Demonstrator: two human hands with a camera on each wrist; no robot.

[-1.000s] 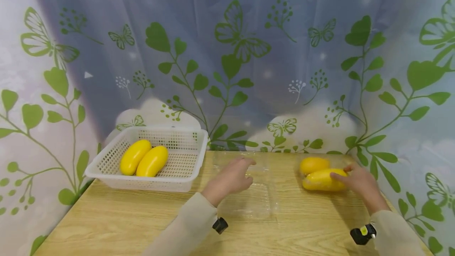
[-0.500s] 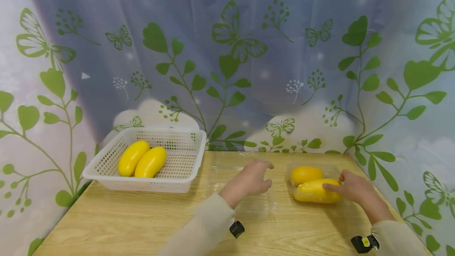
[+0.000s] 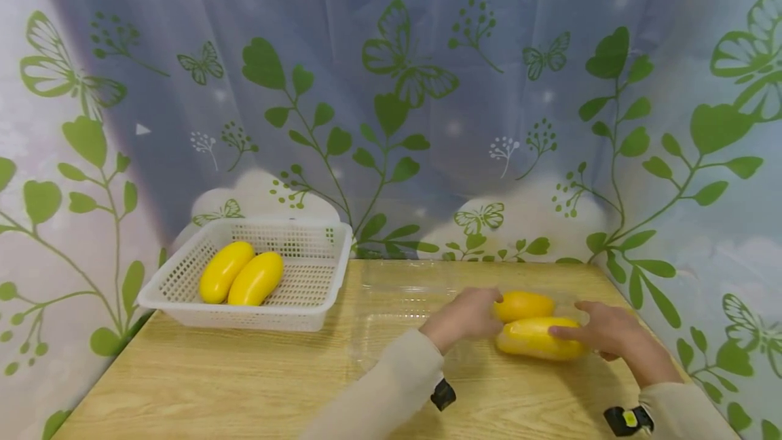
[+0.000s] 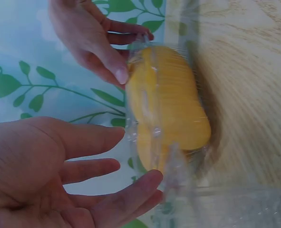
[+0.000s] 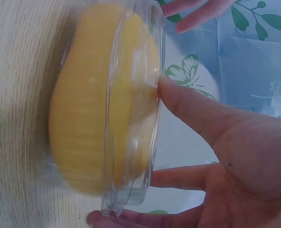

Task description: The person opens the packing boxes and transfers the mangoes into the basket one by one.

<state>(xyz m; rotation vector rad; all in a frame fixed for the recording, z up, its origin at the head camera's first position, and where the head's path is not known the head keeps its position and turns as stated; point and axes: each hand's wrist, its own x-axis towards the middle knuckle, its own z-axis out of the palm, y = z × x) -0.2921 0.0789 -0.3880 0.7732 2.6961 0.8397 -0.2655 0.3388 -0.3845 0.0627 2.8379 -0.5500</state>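
Observation:
A clear plastic clamshell box (image 5: 133,95) with two yellow mangoes (image 3: 540,338) inside is at the right of the table in the head view. My right hand (image 3: 613,331) grips its right end, the thumb on the lid and other fingers at the rim's edge in the right wrist view. At the opposite end, my left hand (image 3: 467,318) has its fingers spread, the fingertips right at the box's edge in the left wrist view. Nothing is held in the left hand. The far mango is partly hidden by the near one in the right wrist view.
A white perforated basket (image 3: 332,307) with two more yellow mangoes (image 3: 256,278) stands at the left. Another clear plastic box (image 3: 379,331) lies unfolded mid-table, partly behind the left arm. A patterned curtain (image 3: 427,155) hangs along the table's (image 3: 201,386) back edge.
The left hand has moved right, from over the unfolded plastic box to the mango box. The right hand has brought the mango box slightly left and nearer.

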